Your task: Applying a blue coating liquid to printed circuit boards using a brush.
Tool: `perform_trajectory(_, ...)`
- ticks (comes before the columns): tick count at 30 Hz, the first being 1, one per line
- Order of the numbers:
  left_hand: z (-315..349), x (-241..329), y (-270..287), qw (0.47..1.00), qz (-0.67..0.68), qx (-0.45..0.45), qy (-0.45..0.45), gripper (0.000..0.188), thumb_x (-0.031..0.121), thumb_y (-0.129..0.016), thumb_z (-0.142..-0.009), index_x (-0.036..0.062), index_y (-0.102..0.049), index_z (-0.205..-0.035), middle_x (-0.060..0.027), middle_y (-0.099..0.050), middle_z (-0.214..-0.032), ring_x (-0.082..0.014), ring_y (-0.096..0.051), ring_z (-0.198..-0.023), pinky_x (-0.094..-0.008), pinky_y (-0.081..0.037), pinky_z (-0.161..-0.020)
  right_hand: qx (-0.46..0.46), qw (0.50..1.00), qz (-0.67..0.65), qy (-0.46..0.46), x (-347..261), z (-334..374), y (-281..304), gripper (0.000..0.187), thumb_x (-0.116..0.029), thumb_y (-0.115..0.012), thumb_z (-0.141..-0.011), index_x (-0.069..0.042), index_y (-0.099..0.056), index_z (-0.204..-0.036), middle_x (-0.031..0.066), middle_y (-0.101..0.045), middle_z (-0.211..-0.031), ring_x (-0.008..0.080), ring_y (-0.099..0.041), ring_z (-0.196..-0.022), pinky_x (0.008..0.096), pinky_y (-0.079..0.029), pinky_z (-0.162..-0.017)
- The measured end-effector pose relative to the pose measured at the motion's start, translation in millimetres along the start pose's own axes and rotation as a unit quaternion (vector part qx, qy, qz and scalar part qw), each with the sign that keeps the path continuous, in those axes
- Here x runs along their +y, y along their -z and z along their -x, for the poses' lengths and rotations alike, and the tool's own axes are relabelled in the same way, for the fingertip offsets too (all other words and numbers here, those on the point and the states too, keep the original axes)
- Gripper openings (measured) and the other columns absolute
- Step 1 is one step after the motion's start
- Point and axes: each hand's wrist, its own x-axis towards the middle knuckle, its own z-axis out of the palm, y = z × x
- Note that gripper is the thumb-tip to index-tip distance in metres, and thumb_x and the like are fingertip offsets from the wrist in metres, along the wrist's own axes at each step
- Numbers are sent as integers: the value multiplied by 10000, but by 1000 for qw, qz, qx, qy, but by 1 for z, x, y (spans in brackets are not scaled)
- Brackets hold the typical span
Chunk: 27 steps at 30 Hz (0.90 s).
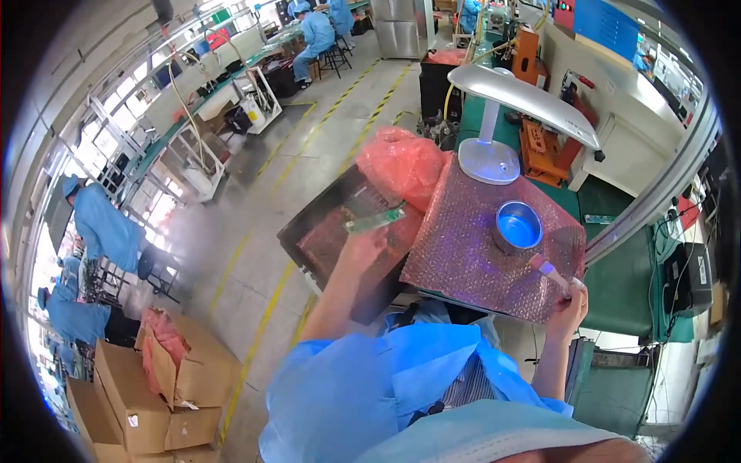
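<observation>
Lamp (pixel 525 100) stands beyond metal cup (pixel 519 229); pink wrap (pixel 401 166) heaped beside it. Our left hand (pixel 363 248) grips green strip board (pixel 376 220) over dark bin (pixel 377 302), long axis roughly crosswise, right end slightly farther off. Our right hand (pixel 570 303) pinches brush (pixel 549 270) (bristles toward cup). Bubble-wrap sheet (pixel 455 262) covers bench (pixel 617 293); yellow-taped floor (pixel 247 274), blue-clad people (pixel 106 222) at left.

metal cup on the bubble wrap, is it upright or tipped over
Upright: the metal cup stands on the bubble wrap with its round mouth facing up, beside the brush in the right hand.
</observation>
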Motion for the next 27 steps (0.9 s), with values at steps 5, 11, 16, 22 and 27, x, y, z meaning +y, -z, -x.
perform_trajectory(5, 14, -27, 17, 996, 86, 29, -24, 278, 143, -572, -775, 50, -514, -1030, -82, -543, -1063, -217, -493, -977, -309, -421, -730, -29, 999, -43, -12, 5, -3, -9, 148, -119, -507, -803, -14, -548, -898, -13, -471, -670, 42, -397, -512, 163, -310, -450)
perform_trajectory(11, 13, -13, 5, 996, 64, 25, -48, 193, 140, -545, -793, 84, -532, -977, -59, -573, -989, -200, -530, -916, -321, -427, -708, -36, 997, -59, -18, 11, -3, -10, 143, -116, -508, -806, -13, -552, -895, -10, -485, -689, 40, -404, -525, 166, -308, -450)
perform_trajectory(16, 14, -17, -7, 997, 54, 14, -49, 218, 110, -570, -775, 86, -527, -987, -62, -566, -1007, -202, -530, -927, -326, -428, -716, -42, 998, -44, -17, 9, -4, -7, 139, -112, -509, -805, -14, -556, -893, -8, -496, -698, 42, -406, -525, 167, -312, -451)
perform_trajectory(22, 11, -22, -11, 998, 13, -2, -59, 252, 131, -565, -775, 78, -524, -1018, -66, -555, -1046, -205, -520, -948, -320, -415, -721, -23, 999, -27, -16, 9, -5, -10, 138, -100, -512, -800, -13, -560, -895, -6, -491, -696, 47, -410, -531, 165, -326, -464)
perform_trajectory(27, -2, -6, -13, 997, 9, 28, -69, 259, 179, -535, -796, 57, -526, -1024, -78, -558, -1049, -214, -521, -941, -319, -418, -729, -31, 999, -10, -21, 10, -6, -15, 147, -94, -512, -800, -7, -557, -909, 10, -513, -735, 62, -424, -534, 173, -343, -472)
